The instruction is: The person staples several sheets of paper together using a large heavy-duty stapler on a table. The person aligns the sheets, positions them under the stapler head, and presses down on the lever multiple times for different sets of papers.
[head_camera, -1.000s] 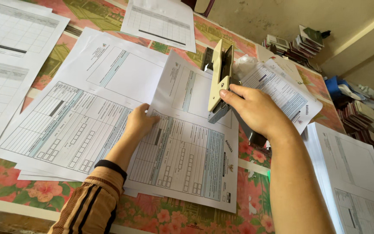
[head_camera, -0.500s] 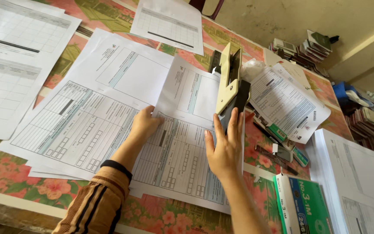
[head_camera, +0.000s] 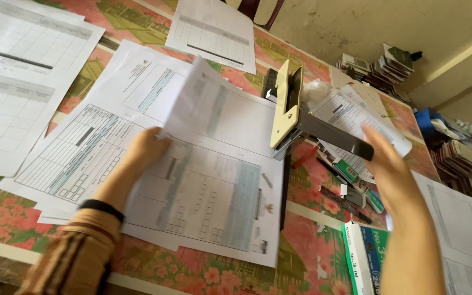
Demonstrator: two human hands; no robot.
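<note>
The left hand (head_camera: 143,150) gripped a printed form sheet (head_camera: 214,180), thumb and fingers pinching it near its left edge and lifting that edge so the upper half of the page bowed up off the pile. Motion blur softened the print, so no detail of it could be read. Under the held sheet lay a stack of similar forms (head_camera: 83,147), spread out to the hand's left across a floral tablecloth (head_camera: 6,218). A striped brown sleeve (head_camera: 69,259) with a dark band at the wrist covered the left forearm.

The right hand (head_camera: 394,169) was open and empty, fingers extended and blurred, hovering just beside the dark lever arm of a large long-reach stapler (head_camera: 288,106). Its fingertips were close to the lever's end; whether they touched it could not be told. The stapler's cream-coloured body stood at the far right edge of the held sheet, its lever tipped out toward the open hand.

Below the right hand, near the wrist, sat a green and blue box of staples (head_camera: 364,257), and between it and the stapler lay smaller staple boxes (head_camera: 350,172) and a red pen (head_camera: 305,157). Beyond the stapler, more loose papers (head_camera: 214,33) lay flat, and stacked booklets (head_camera: 381,68) rested against the wall.
</note>
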